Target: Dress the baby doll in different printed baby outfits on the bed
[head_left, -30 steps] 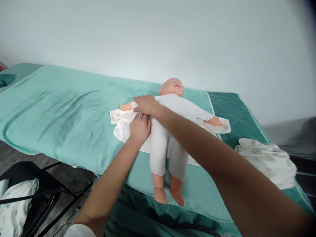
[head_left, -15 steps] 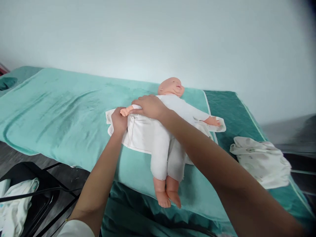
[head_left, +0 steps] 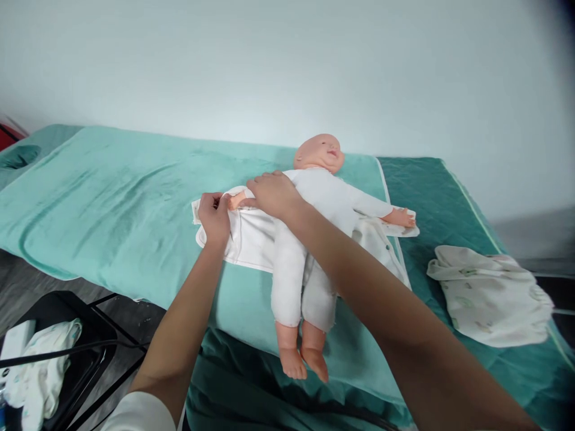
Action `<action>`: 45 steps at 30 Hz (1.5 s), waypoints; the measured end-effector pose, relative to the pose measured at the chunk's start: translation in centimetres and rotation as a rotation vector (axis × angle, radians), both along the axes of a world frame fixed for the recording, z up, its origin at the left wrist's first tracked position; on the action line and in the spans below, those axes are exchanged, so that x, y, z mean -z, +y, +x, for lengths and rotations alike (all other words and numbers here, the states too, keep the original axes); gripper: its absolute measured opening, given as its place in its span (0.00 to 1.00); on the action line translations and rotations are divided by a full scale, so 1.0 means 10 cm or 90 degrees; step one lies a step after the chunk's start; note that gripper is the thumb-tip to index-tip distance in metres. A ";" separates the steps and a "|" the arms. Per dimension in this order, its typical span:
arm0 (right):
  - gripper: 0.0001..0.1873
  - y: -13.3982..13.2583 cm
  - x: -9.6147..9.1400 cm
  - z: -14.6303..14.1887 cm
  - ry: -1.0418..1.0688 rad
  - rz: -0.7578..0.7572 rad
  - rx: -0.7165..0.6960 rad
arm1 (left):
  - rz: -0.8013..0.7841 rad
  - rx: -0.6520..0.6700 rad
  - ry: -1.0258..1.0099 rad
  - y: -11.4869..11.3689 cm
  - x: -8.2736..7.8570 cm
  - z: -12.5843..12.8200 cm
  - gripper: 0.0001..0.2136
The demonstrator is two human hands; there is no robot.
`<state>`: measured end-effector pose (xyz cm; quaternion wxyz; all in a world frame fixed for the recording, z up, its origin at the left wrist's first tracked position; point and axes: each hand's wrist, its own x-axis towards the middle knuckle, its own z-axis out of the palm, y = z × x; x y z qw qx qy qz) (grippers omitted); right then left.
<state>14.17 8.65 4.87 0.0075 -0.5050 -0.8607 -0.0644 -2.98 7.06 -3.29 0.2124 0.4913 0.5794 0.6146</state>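
Note:
A baby doll [head_left: 330, 194] with a white cloth body lies on its back, its head towards the wall. Under it a white baby shirt [head_left: 254, 236] is spread out, with snaps along one edge. My left hand [head_left: 214, 218] is closed with bent fingers on the shirt's sleeve, right beside the doll's small hand [head_left: 236, 200]. Across the doll's arm rests my right hand [head_left: 275, 194], its thumb and fingers wrapped round the arm near the wrist. The doll's other arm [head_left: 398, 216] stretches out over the other sleeve.
A light green cover [head_left: 112, 191] lies over the bed, with a darker green quilted cover [head_left: 417, 185] at the right. Folded patterned cloth [head_left: 492, 296] sits there. At lower left, a black chair [head_left: 96, 344] holds baby clothes [head_left: 49, 359] and a white box [head_left: 17, 341].
My left fingers have shifted from around the doll's hand to a bent pinch at the sleeve beside it. My right hand stays on the arm. The view has shifted slightly.

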 end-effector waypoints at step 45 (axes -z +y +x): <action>0.31 -0.77 0.65 1.58 0.775 0.017 0.483 | -0.018 0.000 0.467 -0.14 -0.22 0.27 0.08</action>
